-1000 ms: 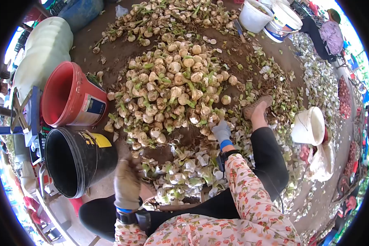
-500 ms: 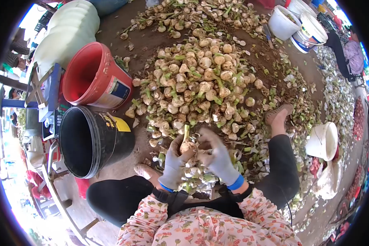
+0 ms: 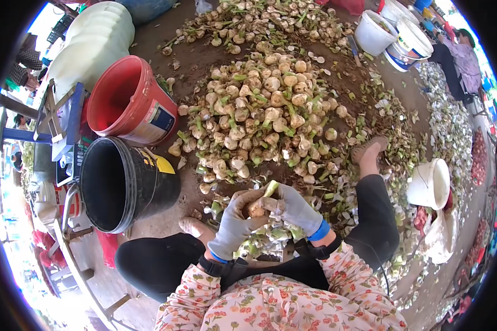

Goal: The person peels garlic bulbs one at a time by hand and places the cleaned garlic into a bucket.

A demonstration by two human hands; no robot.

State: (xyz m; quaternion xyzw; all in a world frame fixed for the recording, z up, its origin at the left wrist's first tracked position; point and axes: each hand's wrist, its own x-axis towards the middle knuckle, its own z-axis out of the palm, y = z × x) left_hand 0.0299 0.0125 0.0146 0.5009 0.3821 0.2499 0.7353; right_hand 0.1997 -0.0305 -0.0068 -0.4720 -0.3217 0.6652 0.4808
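A garlic bulb [image 3: 256,208] with a short green stem sits between my two gloved hands, low in front of my body. My left hand [image 3: 236,216] wraps round it from the left. My right hand [image 3: 295,209] closes on its right side, with fingers at the bulb and stem. Both gloves are grey-white with blue cuffs, and they cover much of the bulb. Just beyond my hands lies a big heap of garlic bulbs [image 3: 248,118], many with cut green stems. Loose peelings [image 3: 265,240] lie below my hands, between my legs.
To the left stand a black bucket [image 3: 149,182] and a red bucket [image 3: 157,113], both tipped towards me. A white bucket [image 3: 428,185] is at the right. Further white buckets [image 3: 374,34] and another person [image 3: 464,63] are at the far right. More garlic [image 3: 259,22] lies at the back.
My right hand has come in from beside the bulb and closed on it. The bulb's stem has tilted from upright towards the right. The view has shifted slightly.
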